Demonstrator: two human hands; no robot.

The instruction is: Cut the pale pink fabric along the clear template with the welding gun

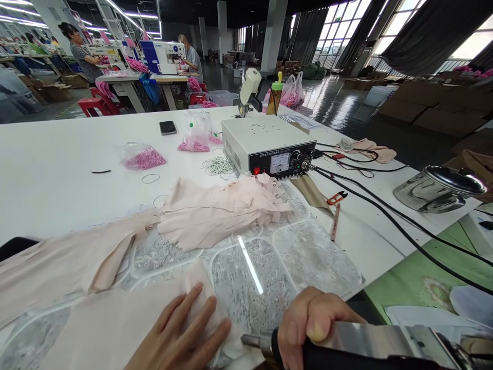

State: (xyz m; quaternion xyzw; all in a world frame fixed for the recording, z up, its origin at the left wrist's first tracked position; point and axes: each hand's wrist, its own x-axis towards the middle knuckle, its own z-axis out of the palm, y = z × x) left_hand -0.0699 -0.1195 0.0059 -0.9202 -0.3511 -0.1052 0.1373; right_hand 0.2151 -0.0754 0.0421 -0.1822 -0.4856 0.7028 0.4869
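Observation:
My left hand [185, 326] lies flat with spread fingers on a pale pink piece of fabric [103, 321] at the near edge of the table. In my right hand [308, 324] is an ultrasonic welding gun [385, 341], its fingers wrapped around the body. The gun's metal tip points left, close to the fabric's right edge beside my left fingertips; whether it touches the cloth I cannot tell. More pale pink fabric pieces [223, 208] lie bunched ahead, and a longer strip [73, 252] stretches to the left. Under them is a grey marbled mat [316, 252].
An ultrasonic generator box [269, 146] stands at the back, with black cables [370, 198] running right. Orange thread snips [337, 198] and a reddish stick [335, 222] lie near it. A steel pot [435, 190] stands at right; bags of pink bits [143, 156] and a phone [168, 128] lie left.

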